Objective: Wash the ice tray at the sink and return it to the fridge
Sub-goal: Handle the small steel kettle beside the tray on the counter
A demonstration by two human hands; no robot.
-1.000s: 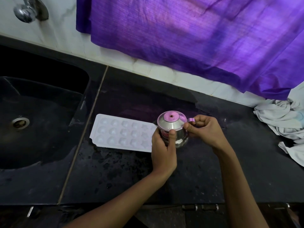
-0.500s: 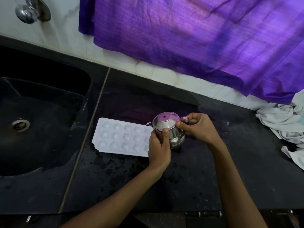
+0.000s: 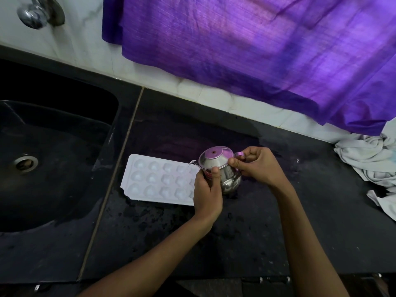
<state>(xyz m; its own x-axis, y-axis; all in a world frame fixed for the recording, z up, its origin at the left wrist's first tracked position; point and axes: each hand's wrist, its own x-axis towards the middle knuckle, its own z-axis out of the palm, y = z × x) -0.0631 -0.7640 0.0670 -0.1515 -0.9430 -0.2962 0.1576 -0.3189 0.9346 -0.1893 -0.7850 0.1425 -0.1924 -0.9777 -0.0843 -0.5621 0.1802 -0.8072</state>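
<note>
A white ice tray [image 3: 158, 179] lies flat on the wet black counter [image 3: 246, 232], just right of the sink [image 3: 53, 157]. Over its right end I hold a small lidded steel pot [image 3: 218, 168] with a spout, tilted toward the tray. My left hand [image 3: 206, 194] grips the pot's body from the near side, thumb on its front. My right hand [image 3: 256, 166] holds the handle and presses a thumb on the lid's rim.
A chrome tap [image 3: 37, 15] juts from the wall above the dark sink with its drain [image 3: 26, 164]. A purple cloth [image 3: 257, 50] hangs along the back wall. Crumpled white cloth [image 3: 370, 161] lies at the counter's right edge.
The pot has tilted so its spout leans toward the tray's right end. Both hands keep their hold; the view has drifted slightly.
</note>
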